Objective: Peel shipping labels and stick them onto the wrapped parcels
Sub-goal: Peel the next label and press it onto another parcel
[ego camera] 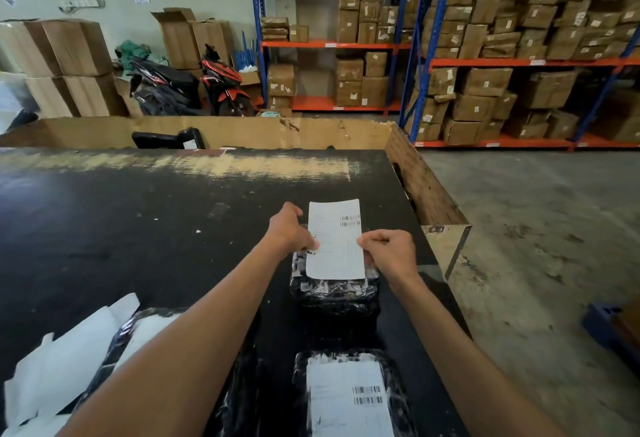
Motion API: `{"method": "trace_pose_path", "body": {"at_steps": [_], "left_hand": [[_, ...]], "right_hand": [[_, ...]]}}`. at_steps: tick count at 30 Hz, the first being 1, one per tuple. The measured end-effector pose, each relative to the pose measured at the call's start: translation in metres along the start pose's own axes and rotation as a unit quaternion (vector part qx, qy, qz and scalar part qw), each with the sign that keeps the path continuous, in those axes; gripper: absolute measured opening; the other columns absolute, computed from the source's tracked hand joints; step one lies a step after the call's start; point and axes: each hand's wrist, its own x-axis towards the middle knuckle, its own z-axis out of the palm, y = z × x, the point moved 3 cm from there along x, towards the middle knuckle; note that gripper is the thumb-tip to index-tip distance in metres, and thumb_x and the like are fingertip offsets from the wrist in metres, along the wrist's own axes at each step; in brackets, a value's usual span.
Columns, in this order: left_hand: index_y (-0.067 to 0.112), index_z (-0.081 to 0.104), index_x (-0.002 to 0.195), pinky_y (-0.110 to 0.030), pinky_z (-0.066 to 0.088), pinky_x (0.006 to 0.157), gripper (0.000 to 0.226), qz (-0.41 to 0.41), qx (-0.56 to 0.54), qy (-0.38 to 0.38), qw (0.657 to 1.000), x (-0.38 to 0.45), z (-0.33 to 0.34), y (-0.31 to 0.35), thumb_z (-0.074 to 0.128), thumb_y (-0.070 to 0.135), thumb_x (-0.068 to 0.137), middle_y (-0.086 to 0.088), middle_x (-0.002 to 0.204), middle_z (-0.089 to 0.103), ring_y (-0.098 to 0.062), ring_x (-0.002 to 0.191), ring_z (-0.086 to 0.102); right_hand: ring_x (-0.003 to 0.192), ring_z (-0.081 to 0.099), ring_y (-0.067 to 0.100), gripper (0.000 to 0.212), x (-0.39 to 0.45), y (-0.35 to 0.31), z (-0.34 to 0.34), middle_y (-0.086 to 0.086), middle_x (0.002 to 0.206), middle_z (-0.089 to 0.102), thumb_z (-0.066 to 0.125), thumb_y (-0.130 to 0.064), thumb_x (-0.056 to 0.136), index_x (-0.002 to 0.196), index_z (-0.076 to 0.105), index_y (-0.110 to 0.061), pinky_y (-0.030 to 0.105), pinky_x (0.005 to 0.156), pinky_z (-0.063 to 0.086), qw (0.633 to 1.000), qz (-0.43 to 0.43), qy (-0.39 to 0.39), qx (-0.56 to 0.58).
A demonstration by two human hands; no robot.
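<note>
A white shipping label with barcodes is held over a black wrapped parcel on the black table. My left hand pinches the label's left edge. My right hand pinches its right edge. The label's lower end lies against the parcel's top; its upper end sticks out past the parcel. A second black parcel with a label stuck on it lies nearer me at the bottom. A third black parcel lies partly under my left forearm.
White backing sheets lie at the bottom left. A large cardboard bin holding a black parcel borders the table's far and right sides. Shelving with brown boxes and two scooters stand behind. Concrete floor is on the right.
</note>
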Motion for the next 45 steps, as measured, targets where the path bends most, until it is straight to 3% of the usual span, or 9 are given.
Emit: {"method": "trace_pose_path", "body": {"at_steps": [11,19,22,24,27,33,37,42,45], "left_hand": [[0.011,0.03,0.142,-0.043,0.044,0.1,0.1,0.015,0.137,0.016,0.99,0.011,0.016,-0.01,0.091,0.008,0.063,-0.02,0.141,0.039,-0.038,0.123,0.05],[0.04,0.006,0.151,-0.04,0.043,0.074,0.116,0.057,0.252,0.064,0.964,0.003,0.031,-0.001,0.081,0.001,0.071,-0.019,0.154,0.007,-0.044,0.128,0.035],[0.053,0.005,0.149,-0.034,0.053,0.067,0.112,0.098,0.206,-0.015,0.973,0.004,0.036,-0.006,0.063,-0.011,0.078,-0.021,0.154,0.0,-0.035,0.09,0.059],[0.053,0.008,0.149,-0.034,0.055,0.069,0.102,0.094,0.219,-0.055,0.97,0.005,0.038,-0.01,0.054,-0.01,0.084,-0.019,0.156,-0.01,-0.03,0.083,0.059],[0.053,0.01,0.151,-0.043,0.051,0.096,0.089,0.065,0.261,-0.09,0.959,0.01,0.041,-0.016,0.043,-0.004,0.09,-0.017,0.159,-0.017,-0.041,0.121,0.048],[0.047,-0.002,0.153,-0.055,0.019,0.118,0.065,-0.024,0.293,-0.173,0.94,0.02,0.041,-0.025,0.027,0.027,0.099,-0.013,0.162,-0.02,-0.046,0.147,0.011],[0.041,-0.004,0.155,-0.051,0.016,0.121,0.059,-0.03,0.259,-0.134,0.956,0.03,0.04,-0.037,0.024,0.042,0.103,-0.01,0.16,-0.012,-0.04,0.146,0.013],[0.029,0.002,0.157,-0.043,0.015,0.118,0.056,-0.029,0.242,-0.155,0.957,0.029,0.039,-0.03,0.025,0.032,0.106,-0.015,0.157,0.004,-0.036,0.146,0.013],[0.046,0.014,0.154,-0.052,0.019,0.119,0.058,-0.017,0.233,-0.14,0.962,0.03,0.036,-0.025,0.025,0.02,0.103,-0.018,0.16,0.0,-0.046,0.145,0.018]], "right_hand": [[0.059,0.069,0.002,0.008,0.007,0.021,0.002,0.004,0.079,0.076,0.082,-0.007,0.078,0.085,0.079,-0.008,0.014,0.053,0.054,0.999,-0.011,-0.021,-0.047],[0.073,0.07,0.014,0.034,0.001,0.022,0.005,0.003,0.077,0.074,0.093,-0.019,0.066,0.092,0.072,-0.014,0.032,0.075,0.062,0.989,-0.064,-0.039,-0.125],[0.078,0.069,0.015,0.038,-0.006,0.022,0.011,-0.002,0.083,0.071,0.091,-0.021,0.067,0.094,0.065,-0.017,0.033,0.075,0.059,0.987,-0.081,-0.021,-0.137],[0.087,0.067,0.017,0.051,-0.011,0.018,0.015,-0.004,0.1,0.065,0.09,-0.027,0.068,0.108,0.059,-0.017,0.031,0.076,0.054,0.981,-0.089,-0.004,-0.175],[0.092,0.055,0.019,0.092,-0.01,0.011,0.013,0.0,0.124,0.038,0.087,-0.022,0.073,0.145,0.03,-0.025,0.034,0.08,0.047,0.978,-0.088,-0.006,-0.189],[0.076,0.057,0.023,0.065,-0.005,0.006,0.016,0.007,0.119,0.042,0.052,-0.016,0.092,0.144,0.027,-0.044,0.037,0.074,0.051,0.949,-0.106,-0.099,-0.278],[0.082,0.053,0.029,0.066,0.003,0.005,0.03,0.008,0.13,0.036,0.039,-0.03,0.094,0.15,0.015,-0.052,0.038,0.077,0.044,0.908,-0.094,-0.126,-0.387],[0.108,0.053,0.039,0.062,0.014,0.004,0.036,0.015,0.146,0.03,0.035,-0.036,0.096,0.154,0.015,-0.049,0.046,0.092,0.04,0.871,-0.072,-0.146,-0.463],[0.12,0.049,0.041,0.062,0.021,0.002,0.039,0.014,0.15,0.027,0.038,-0.036,0.094,0.153,0.02,-0.041,0.047,0.099,0.037,0.877,-0.044,-0.142,-0.457]]}}
